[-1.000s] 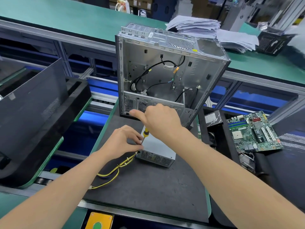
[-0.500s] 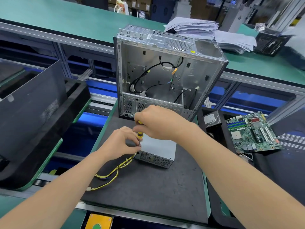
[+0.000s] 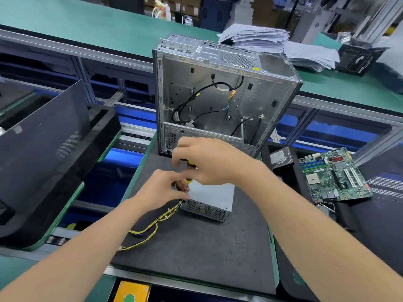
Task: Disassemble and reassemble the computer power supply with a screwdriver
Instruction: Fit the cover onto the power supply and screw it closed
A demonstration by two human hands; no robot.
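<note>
Side panel (image 3: 45, 147): black, leaning in a tray on the far left, well apart from the work.
Wire harness (image 3: 150, 229): yellow leads run from the near-left corner of the power supply and trail over the black mat (image 3: 196, 258) to the near left.
Left hand (image 3: 161, 190): fingers curled in, tips closed about the lower shaft of the screwdriver just above the unit's left corner. Whether a screw is also between them is hidden.
Screwdriver (image 3: 188, 182): yellow and black handle, shaft close to upright, tip down at the left edge of the unit.
Right hand (image 3: 207, 164): clenched over the handle from above, blurred at the fingers.
Power supply (image 3: 212, 199): grey box lying flat on the mat, out of the case and near of it, vent grille facing near.
Computer case (image 3: 218, 94): standing open just far of the hands, loose black cables inside, bay empty.
Motherboard (image 3: 333, 175): green, set aside on the right, beside a hard drive (image 3: 281, 155).
Step in hand (judgement): working a cover screw at the unit's left corner. Loosening or tightening cannot be told.
Next move calls for: tip kept seated, downward pressure along the shaft, left fingers ready to catch the screw, yellow leads kept out from under the tip.
</note>
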